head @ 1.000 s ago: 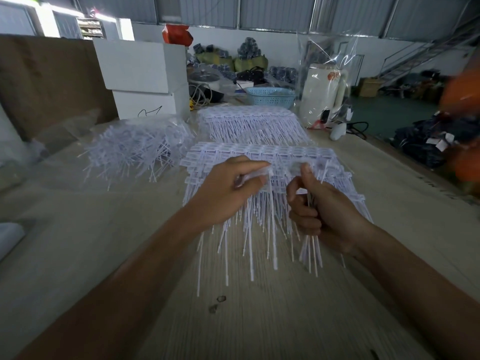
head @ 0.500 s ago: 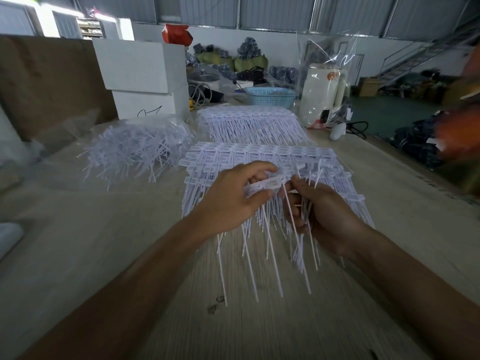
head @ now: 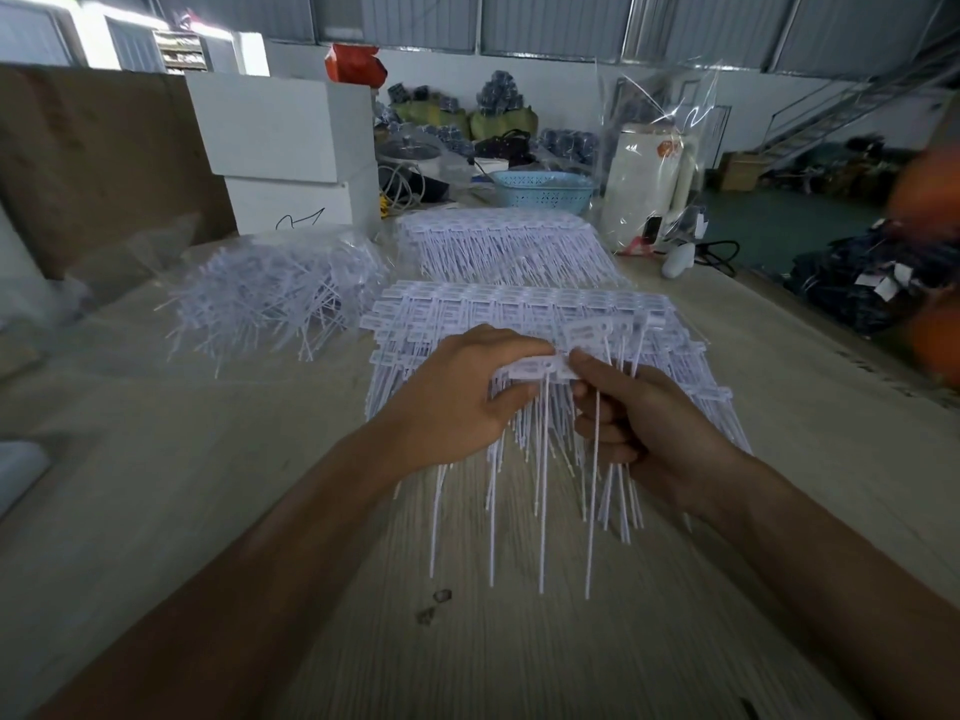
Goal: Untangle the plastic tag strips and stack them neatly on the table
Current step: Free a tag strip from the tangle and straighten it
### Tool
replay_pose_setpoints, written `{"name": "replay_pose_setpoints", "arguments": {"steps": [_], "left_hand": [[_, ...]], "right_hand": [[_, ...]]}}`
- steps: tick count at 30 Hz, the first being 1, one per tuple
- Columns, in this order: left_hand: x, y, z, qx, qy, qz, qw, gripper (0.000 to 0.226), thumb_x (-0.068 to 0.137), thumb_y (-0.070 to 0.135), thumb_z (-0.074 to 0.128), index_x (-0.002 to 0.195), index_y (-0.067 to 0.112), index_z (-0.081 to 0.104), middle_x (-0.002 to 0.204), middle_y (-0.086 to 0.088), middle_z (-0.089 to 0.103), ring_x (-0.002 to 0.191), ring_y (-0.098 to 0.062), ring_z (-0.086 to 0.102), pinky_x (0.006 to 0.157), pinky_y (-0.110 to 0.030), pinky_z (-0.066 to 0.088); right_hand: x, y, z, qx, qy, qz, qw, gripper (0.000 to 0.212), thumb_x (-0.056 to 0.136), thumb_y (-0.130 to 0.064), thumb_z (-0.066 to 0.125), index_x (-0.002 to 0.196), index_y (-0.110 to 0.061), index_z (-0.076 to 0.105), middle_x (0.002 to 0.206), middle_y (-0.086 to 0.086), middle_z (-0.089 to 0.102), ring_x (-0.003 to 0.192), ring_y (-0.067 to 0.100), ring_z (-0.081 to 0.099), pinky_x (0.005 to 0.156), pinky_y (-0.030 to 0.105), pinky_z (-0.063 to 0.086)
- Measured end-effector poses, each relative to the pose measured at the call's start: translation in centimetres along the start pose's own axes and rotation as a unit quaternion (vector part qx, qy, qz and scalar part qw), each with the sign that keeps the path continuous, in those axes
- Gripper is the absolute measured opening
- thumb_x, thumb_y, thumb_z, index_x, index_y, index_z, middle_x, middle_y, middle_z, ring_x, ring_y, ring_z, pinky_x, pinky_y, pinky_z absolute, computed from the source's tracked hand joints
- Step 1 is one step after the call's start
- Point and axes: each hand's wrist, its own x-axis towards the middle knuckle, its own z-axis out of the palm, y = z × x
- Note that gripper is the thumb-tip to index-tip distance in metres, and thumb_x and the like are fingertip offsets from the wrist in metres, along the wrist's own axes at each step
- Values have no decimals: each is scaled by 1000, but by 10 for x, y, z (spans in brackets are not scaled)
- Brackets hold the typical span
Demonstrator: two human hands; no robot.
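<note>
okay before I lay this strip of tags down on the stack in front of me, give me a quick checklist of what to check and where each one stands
1. Left hand holds the head bar of the tag strip: ok.
2. Right hand has a grip on the same strip: ok.
3. Tails hang free of each other: not ok, some cross near the right hand.
4. Near stack is neat enough to receive it: ok.
5. Strip is free of the stack below: cannot tell, the hands hide it.
6. Tangled pile lies apart from the near stack: ok.
</note>
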Motion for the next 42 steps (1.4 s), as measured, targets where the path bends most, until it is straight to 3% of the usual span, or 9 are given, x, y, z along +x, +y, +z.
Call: {"name": "replay_pose_setpoints", "arguments": {"steps": [6,12,16,19,25,33,36,39,42], "left_hand": [[0,-5,4,36,-7,53,998,21,101,16,55,104,4,71,76,6,63,73,-15,56,68,-31,41],[0,-7,6,-99,-26,-27,994,32,98,23,55,81,4,73,77,-3,72,70,-11,66,72,-23,51],[1,-6,1,-230,-76,-84,966,29,99,18,55,84,2,74,79,-9,74,69,-22,68,68,-37,56],[1,-3,-2,-249,-67,-83,963,24,100,10,55,86,0,72,80,-10,73,68,-17,66,59,-19,50],[2,-5,-2,-274,-15,-57,960,15,98,-2,54,104,-5,67,80,-22,68,68,-20,65,65,-22,50],[1,-8,1,-138,5,-38,990,26,99,9,60,90,31,68,76,5,68,72,-9,65,71,-25,52],[0,-13,-3,-35,-8,12,999,17,99,9,59,99,12,76,75,10,63,71,-6,61,66,-26,48],[0,-17,-9,160,-70,77,982,22,99,10,54,110,11,72,82,-4,60,79,-24,58,66,-37,46],[-2,-15,-13,170,-52,70,982,27,99,13,57,123,13,69,92,-5,62,86,-25,58,72,-40,48]], "right_hand": [[-2,2,2,-40,-30,-33,998,35,90,-38,65,70,-12,54,55,-2,28,47,12,19,38,20,20],[-3,2,0,-116,-49,-104,987,32,94,-34,60,67,-18,54,53,-2,27,46,12,21,42,22,22],[-5,-1,0,-185,-56,-149,970,31,95,-34,60,64,-31,64,51,-5,37,43,10,29,42,23,25],[-5,0,-1,-119,-62,-114,984,31,92,-37,63,63,-28,60,54,-3,30,45,10,24,41,21,24],[-3,1,-3,-56,-63,-37,996,32,73,-48,76,79,-17,71,62,0,20,48,11,19,40,22,17],[-1,0,-6,20,-111,12,994,44,95,-40,57,64,-21,34,60,-2,26,50,12,16,42,23,16],[-2,0,-6,21,-148,27,988,43,98,-37,54,65,-19,31,60,1,25,47,11,17,40,22,18],[-4,0,-9,4,-173,23,985,44,99,-38,53,65,-17,33,59,2,30,43,11,22,39,19,21],[-3,0,-8,4,-156,18,988,44,100,-43,51,68,-15,42,58,3,36,41,10,27,39,18,26]]}}
